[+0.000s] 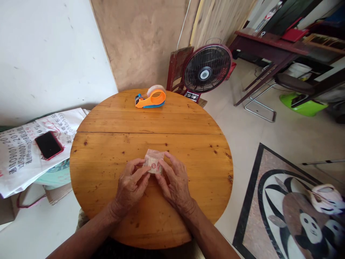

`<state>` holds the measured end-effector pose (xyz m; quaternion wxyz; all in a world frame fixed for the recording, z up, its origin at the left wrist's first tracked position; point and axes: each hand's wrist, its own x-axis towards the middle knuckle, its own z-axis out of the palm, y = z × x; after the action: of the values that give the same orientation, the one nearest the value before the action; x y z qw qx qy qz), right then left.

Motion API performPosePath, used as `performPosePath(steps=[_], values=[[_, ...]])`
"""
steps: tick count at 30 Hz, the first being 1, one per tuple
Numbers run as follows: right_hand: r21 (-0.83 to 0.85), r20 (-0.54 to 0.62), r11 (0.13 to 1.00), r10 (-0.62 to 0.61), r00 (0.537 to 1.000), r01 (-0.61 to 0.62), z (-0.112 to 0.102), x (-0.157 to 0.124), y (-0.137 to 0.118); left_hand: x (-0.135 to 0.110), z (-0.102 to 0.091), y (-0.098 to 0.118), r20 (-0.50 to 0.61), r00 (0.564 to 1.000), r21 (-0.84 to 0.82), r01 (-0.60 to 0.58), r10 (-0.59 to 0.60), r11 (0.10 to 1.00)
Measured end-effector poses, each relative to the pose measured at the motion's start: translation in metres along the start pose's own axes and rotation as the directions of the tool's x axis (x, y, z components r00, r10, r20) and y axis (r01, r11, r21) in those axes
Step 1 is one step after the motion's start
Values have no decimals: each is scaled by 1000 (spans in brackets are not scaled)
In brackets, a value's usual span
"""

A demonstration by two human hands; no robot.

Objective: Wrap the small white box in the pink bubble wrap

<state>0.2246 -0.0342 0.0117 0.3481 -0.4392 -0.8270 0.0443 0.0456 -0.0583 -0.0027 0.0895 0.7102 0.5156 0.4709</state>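
A small pale packet with red print on its face lies on the round wooden table, near the middle. My left hand grips its left side, with a finger resting on the top face. On the other side, my right hand pinches the packet's right and lower edges. The packet's far end looks like a loose, thin wrapper flap. What is inside cannot be seen. An orange and blue tape dispenser with a roll of tape stands at the table's far edge, apart from both hands.
Behind the table's far right edge stands a dark red fan by a wooden chair. To the left, a phone lies on white printed sacks. A panda-patterned floor panel is at the right.
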Motion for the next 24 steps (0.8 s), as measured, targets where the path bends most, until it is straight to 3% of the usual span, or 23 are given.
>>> performPosePath(steps=[7,12,18,24], values=[[143,-29,971,195,980,-189,-16,13,7,0,-1,1,19,1000,17,2,-2,1000],[104,63,982,149,987,-155,-22,40,19,-1,-1,0,26,999,48,-31,30,998],[66,174,994,77,982,-89,-3,62,34,-1,0,-1,72,992,78,-113,107,991],[44,259,993,98,961,-114,7,73,36,-1,1,-2,87,991,54,-109,104,993]])
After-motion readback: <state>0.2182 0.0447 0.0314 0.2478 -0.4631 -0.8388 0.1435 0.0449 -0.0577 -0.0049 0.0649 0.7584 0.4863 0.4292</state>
